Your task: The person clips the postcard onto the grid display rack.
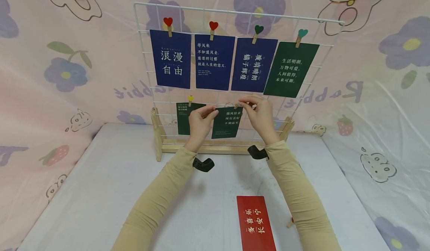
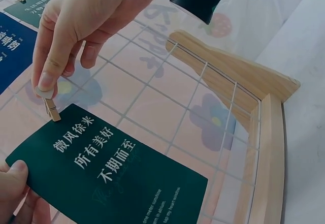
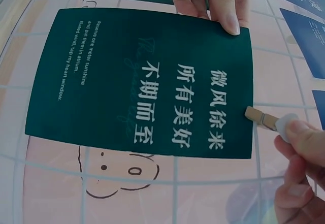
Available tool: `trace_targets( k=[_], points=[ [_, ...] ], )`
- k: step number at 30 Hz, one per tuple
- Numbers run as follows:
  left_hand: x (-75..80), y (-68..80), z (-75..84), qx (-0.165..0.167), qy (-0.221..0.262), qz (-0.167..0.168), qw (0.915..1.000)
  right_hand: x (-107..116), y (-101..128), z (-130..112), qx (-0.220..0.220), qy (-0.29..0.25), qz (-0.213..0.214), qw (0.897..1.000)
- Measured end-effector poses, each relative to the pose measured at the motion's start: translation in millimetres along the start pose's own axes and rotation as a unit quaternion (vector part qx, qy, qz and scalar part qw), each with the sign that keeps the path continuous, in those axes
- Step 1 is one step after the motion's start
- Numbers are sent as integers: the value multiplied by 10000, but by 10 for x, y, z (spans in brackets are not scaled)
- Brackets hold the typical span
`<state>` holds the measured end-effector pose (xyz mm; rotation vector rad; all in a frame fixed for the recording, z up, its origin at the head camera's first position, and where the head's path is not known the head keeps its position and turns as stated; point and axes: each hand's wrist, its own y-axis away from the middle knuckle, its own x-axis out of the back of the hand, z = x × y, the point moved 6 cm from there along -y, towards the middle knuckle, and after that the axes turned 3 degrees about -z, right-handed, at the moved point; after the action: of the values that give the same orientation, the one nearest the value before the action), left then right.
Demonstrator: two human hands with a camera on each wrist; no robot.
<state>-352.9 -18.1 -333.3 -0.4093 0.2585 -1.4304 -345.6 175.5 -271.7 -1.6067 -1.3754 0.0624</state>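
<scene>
My left hand [image 1: 201, 124] pinches the upper left corner of a green card [image 1: 226, 126] with white lettering, against the lower part of a white wire grid [image 3: 175, 193]. With thumb and finger, my right hand [image 1: 259, 115] pinches the head of a small wooden clothespin [image 3: 261, 118] topped with a whitish piece. The clothespin's tip overlaps the card's top edge. Partly behind my left hand hangs another green card [image 1: 183, 118] under a clothespin with a yellow heart [image 1: 190, 98].
Above hang three blue cards [image 1: 172, 60] and a green card [image 1: 291, 70], each under a heart clothespin. The grid stands in a wooden base [image 1: 215, 149]. On the white table [image 1: 111, 198] lie a red card [image 1: 255, 225] and, beside my right sleeve, a clothespin [image 1: 290, 223].
</scene>
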Motion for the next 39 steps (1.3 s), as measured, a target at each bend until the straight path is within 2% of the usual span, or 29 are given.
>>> trace_targets(
  k=[5, 15, 21, 30, 39],
  points=[
    [-12, -8, -3, -103, -146, -44, 9998, 3, -3, 4, 11, 68, -21, 10000],
    [-39, -16, 59, -488, -285, 118, 9983, 12, -19, -10, 86, 69, -67, 9999],
    [-38, -7, 78, -499, -251, 308, 9980, 9, -32, -25, 79, 99, -139, 9998],
    [-33, 12, 64, -445, -134, 815, 9956, -30, -43, -63, -232, 294, -440, 9983],
    [-34, 34, 60, -462, -223, 1088, 9927, -65, -77, -98, -462, 517, -762, 9947]
  ],
)
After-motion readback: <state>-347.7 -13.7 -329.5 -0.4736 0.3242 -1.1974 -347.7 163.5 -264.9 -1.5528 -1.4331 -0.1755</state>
